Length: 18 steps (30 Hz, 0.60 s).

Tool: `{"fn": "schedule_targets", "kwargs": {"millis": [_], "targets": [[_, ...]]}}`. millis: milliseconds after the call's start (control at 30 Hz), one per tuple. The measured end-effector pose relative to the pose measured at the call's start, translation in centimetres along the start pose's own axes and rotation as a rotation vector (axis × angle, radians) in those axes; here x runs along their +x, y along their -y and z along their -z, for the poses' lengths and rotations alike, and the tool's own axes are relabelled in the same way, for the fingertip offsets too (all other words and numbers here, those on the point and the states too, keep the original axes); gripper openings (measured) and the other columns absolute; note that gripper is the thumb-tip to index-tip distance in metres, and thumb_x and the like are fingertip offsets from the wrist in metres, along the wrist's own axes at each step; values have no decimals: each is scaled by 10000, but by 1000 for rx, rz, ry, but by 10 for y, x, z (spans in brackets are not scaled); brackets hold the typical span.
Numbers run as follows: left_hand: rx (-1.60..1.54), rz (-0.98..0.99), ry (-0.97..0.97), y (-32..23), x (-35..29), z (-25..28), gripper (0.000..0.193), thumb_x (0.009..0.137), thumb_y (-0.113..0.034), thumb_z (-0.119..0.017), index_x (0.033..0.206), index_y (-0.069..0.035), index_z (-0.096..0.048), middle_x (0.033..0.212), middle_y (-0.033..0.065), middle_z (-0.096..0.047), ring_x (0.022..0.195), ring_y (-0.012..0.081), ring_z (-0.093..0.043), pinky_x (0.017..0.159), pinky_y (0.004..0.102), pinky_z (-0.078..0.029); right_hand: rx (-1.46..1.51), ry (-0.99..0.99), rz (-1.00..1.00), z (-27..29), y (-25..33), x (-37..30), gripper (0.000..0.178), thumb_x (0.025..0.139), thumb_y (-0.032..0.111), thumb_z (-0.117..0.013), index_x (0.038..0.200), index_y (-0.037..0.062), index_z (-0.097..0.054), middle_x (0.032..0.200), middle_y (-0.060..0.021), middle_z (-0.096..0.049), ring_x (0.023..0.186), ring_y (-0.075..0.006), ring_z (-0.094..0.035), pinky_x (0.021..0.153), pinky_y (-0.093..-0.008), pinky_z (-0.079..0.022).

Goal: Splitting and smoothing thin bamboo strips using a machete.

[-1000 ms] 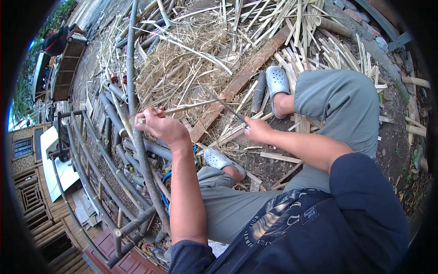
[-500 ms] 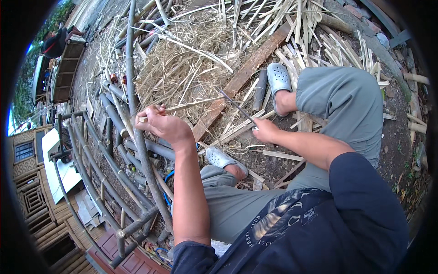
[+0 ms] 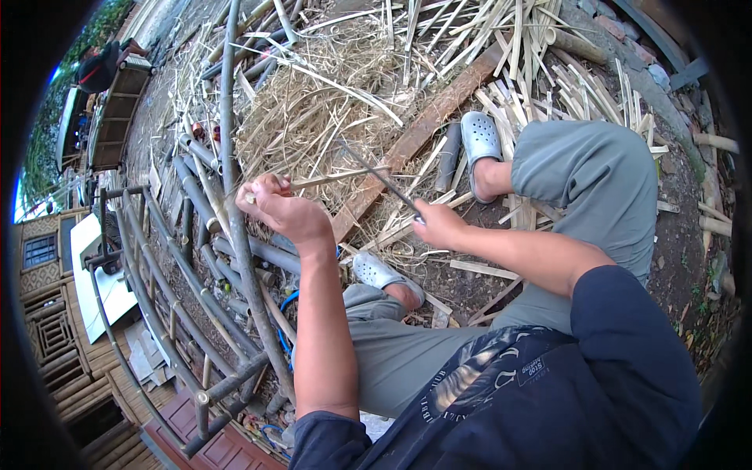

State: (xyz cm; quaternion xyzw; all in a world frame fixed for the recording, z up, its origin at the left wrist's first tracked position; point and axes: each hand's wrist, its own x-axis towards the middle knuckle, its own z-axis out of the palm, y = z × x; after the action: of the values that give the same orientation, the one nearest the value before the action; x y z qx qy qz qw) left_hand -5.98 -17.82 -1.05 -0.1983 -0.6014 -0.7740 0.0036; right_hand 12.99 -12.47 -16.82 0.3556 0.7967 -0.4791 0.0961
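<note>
My left hand (image 3: 283, 211) is closed around one end of a thin bamboo strip (image 3: 333, 179), which points to the right. My right hand (image 3: 440, 225) grips a knife (image 3: 374, 172) whose long, narrow, dark blade slants up and to the left. Its blade crosses the strip's free end in the picture; whether the two touch I cannot tell. The knife's handle is mostly hidden in my fingers. Below and beyond both hands lies a reddish-brown wooden plank (image 3: 429, 135), beside a heap of pale bamboo shavings (image 3: 313, 117).
Many split bamboo strips (image 3: 576, 90) lie at the far right. A long bamboo pole (image 3: 229, 117) and a bamboo frame (image 3: 176, 290) stand at my left. My feet in grey clogs (image 3: 479, 137) flank the plank. Far left, a person (image 3: 100, 72) is near a bench.
My right hand has moved left and slightly away with the knife, so its blade now overlaps the strip. My left hand has stayed nearly in place, tilting the strip slightly.
</note>
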Motion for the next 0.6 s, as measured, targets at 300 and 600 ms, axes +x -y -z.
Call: {"fn": "schedule_targets", "kwargs": {"millis": [300, 600], "targets": [[-10, 13, -14, -5, 1, 0, 254, 961, -292, -365, 780, -115, -341, 694, 4, -344, 625, 122, -327, 603, 280, -343, -31, -94, 134, -5, -23, -1, 285, 865, 218, -588, 1036, 23, -471, 800, -250, -641, 800, -441, -639, 709, -533, -489], [10, 28, -9, -10, -5, -2, 268, 955, -322, -356, 806, -99, -342, 702, 17, -344, 638, 128, -324, 625, 300, -352, -59, -33, 120, 3, 12, -11, 406, 873, 213, -584, 1206, 6, -480, 928, -261, -658, 879, -417, -653, 774, -500, -510]]}}
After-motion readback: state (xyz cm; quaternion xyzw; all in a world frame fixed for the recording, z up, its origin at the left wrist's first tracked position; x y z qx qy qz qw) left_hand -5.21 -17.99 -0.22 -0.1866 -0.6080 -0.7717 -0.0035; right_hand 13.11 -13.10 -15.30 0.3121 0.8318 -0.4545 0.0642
